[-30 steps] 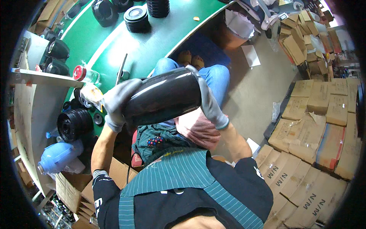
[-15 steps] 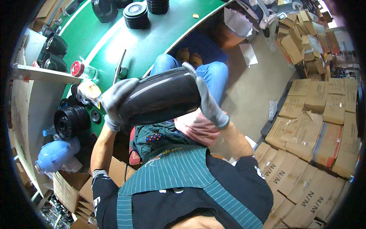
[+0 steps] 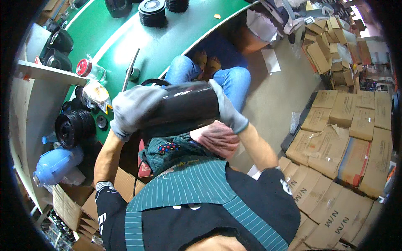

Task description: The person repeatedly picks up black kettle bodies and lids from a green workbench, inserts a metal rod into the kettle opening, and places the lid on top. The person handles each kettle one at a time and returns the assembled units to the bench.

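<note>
A glossy black rounded housing (image 3: 190, 104) lies sideways above my lap, gripped from both ends. At its left end my left hand (image 3: 136, 112), in a grey glove, is closed on it, slightly blurred. My right hand (image 3: 229, 111), gloved too, wraps the right end with the fingers over its upper edge. A thin black loop (image 3: 154, 82) shows behind the left glove; whether it belongs to the housing I cannot tell. Beyond that glove a metal rod (image 3: 131, 69) rises at the edge of the green table (image 3: 167, 39).
Stacked black discs (image 3: 152, 12) and a red-lidded clear jar (image 3: 90, 69) stand on the table. Left of me are black ribbed rings (image 3: 75, 128), a blue bottle-like container (image 3: 57, 165) and a white shelf (image 3: 50, 73). Cardboard boxes (image 3: 326, 144) are stacked at right.
The housing has turned and come more level, its left end now behind my left glove. That hand has shifted onto its near side, and a black loop has come into sight.
</note>
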